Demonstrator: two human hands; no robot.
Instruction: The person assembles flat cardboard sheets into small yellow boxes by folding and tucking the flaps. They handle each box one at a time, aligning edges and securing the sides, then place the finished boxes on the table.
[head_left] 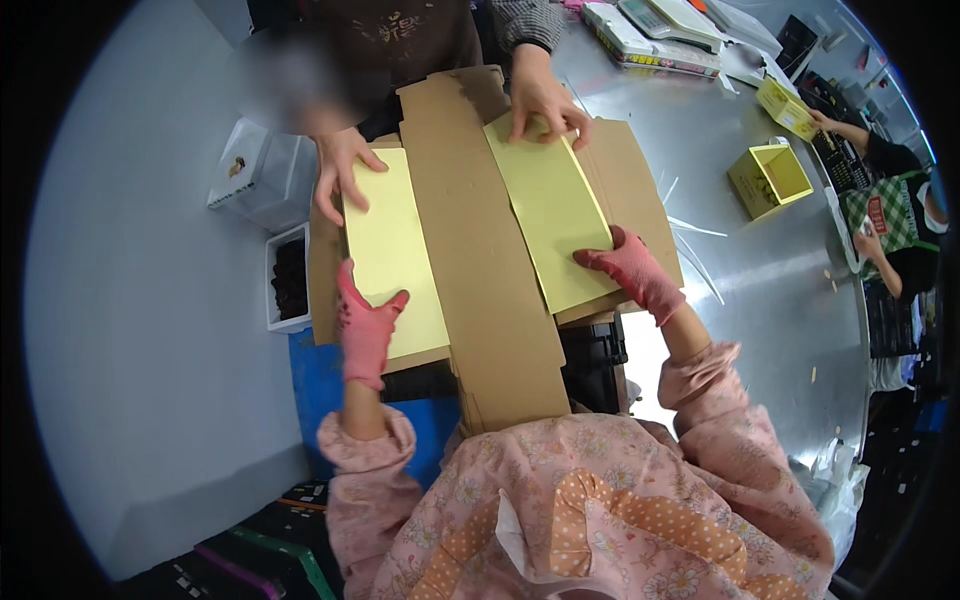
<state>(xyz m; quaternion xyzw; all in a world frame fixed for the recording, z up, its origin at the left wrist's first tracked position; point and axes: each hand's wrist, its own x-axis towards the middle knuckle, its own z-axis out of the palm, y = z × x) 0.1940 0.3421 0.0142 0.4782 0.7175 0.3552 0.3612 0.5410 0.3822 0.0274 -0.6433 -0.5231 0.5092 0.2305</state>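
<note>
While both hands wear pink knitted gloves, the left hand (366,322) lies spread, fingers released, on the near edge of the left pale yellow flat card sheet (392,250), and the right hand (632,270) rests with fingers flat on the near right corner of the right pale yellow flat card sheet (553,215); neither is clenched round anything. Between the two sheets a long brown corrugated cardboard strip (480,260) runs from far to near, lying over a wider brown cardboard panel (640,190) that carries the sheets. At the far side, another person's bare hands press on the far ends: one hand (340,175) on the left sheet, the other hand (543,100) on the right sheet. All this sits on a shiny grey metal desk (760,280). To the far right on the desk stand two small open yellow cardboard boxes (768,178), well apart from the sheets. To the left, a white tray of dark pieces (288,280) stands beside the cardboard, near a blue crate (320,380).
</note>
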